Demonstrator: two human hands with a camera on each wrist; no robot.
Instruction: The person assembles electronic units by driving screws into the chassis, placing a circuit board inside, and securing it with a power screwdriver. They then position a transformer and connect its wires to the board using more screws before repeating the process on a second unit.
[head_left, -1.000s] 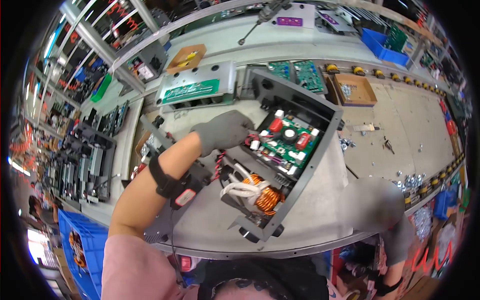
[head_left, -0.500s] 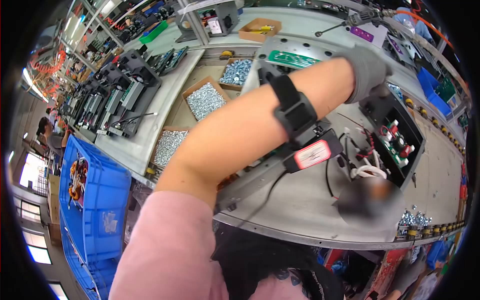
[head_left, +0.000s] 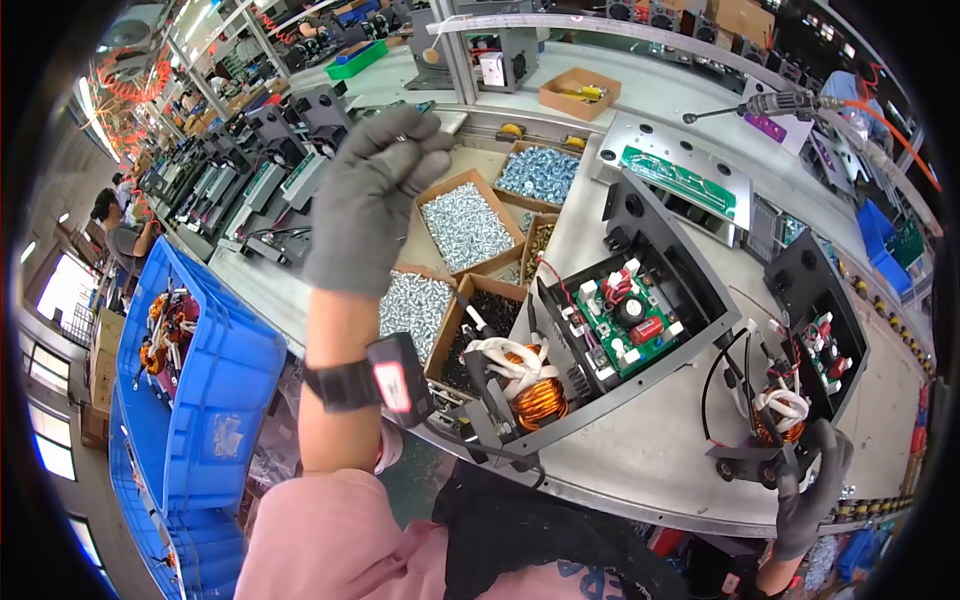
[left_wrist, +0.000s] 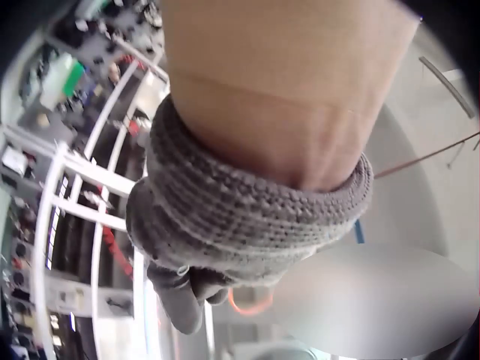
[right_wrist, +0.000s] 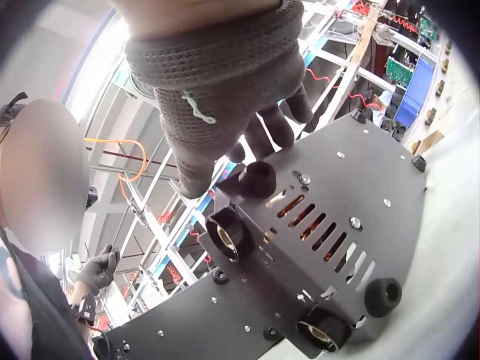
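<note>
My gloved left hand (head_left: 365,205) is raised over the screw boxes with its fingers curled inward. A small shiny piece (head_left: 402,138) shows at its fingertips, too small to identify. My gloved right hand (head_left: 815,485) is at the front corner of the right-hand dark metal casing (right_wrist: 315,240), its fingers loosely extended beside a round rubber foot (right_wrist: 257,180). Inside that casing are a circuit board (head_left: 828,350) and a copper coil (head_left: 782,428). A second open casing (head_left: 690,345) stands to the left, with a green circuit board (head_left: 632,315) and a copper coil (head_left: 540,402).
Cardboard boxes of silver screws (head_left: 465,228), bluish fasteners (head_left: 540,172) and black screws (head_left: 485,330) line the left. A metal panel with a green board (head_left: 685,182) lies behind the casings. A power screwdriver (head_left: 780,104) hangs above. A blue crate (head_left: 215,400) stands beside the bench.
My left hand has left the right-hand casing's interior, swung across and risen left over the screw boxes. The head view has turned left, revealing the second casing. The right hand is now at the casing's corner.
</note>
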